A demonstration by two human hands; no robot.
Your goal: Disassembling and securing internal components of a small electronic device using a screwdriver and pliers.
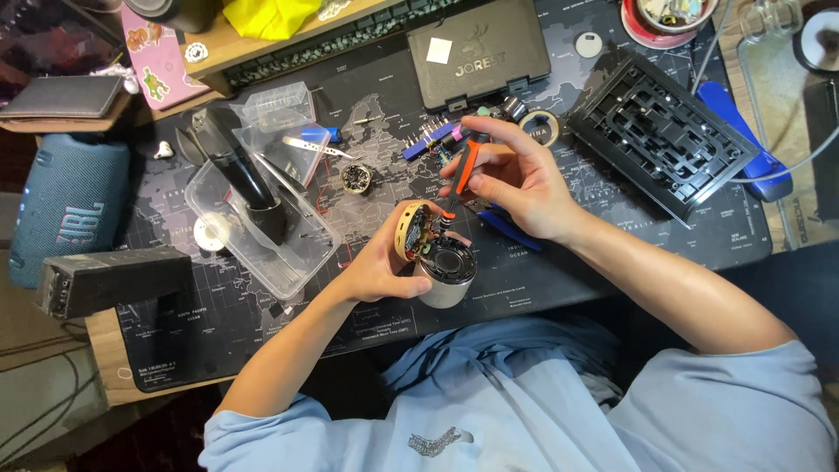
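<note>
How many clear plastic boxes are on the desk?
2. A big clear tray lies left of the left hand, holding a black tool. A smaller clear box sits behind it. Others may be hidden by clutter.

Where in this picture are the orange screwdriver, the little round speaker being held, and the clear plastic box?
orange screwdriver point(468, 166), head view, on its orange handle.
round speaker point(444, 278), head view, on its silver side wall.
clear plastic box point(297, 262), head view, on its bare lower-right floor.
</note>
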